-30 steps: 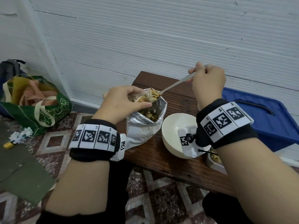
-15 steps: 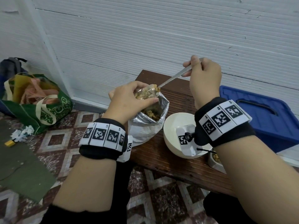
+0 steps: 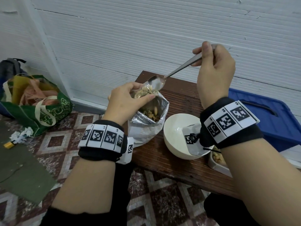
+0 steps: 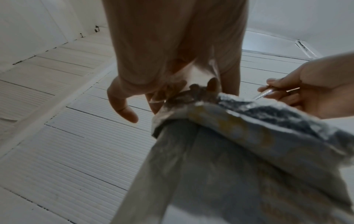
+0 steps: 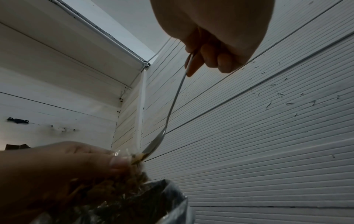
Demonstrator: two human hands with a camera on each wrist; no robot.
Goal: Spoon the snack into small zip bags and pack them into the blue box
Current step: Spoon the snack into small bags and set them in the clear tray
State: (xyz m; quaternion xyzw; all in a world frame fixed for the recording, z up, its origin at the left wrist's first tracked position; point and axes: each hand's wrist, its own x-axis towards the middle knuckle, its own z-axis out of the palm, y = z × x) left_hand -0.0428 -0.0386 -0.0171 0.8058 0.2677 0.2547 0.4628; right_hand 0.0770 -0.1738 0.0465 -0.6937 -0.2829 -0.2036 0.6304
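My left hand (image 3: 128,100) pinches a small clear zip bag (image 3: 144,92) of snack open, right above the foil snack pouch (image 3: 149,123) on the brown table (image 3: 171,162). My right hand (image 3: 213,66) grips the handle of a metal spoon (image 3: 164,79), tilted down with its bowl at the zip bag's mouth and nearly emptied. The right wrist view shows the spoon (image 5: 172,106) tip touching the zip bag (image 5: 132,157) held by the left hand (image 5: 63,163). The blue box (image 3: 267,118) sits closed to the right.
A white bowl (image 3: 175,128) stands right of the pouch. A metal tray (image 3: 216,162) with snack lies behind my right wrist. A green tote bag (image 3: 37,103) and crumpled paper (image 3: 21,136) sit on the tiled floor at left. A white ribbed wall runs behind the table.
My right hand has risen and tipped the spoon, which emptied its snack into the small zip bag. My left hand lifted the bag slightly above the pouch.
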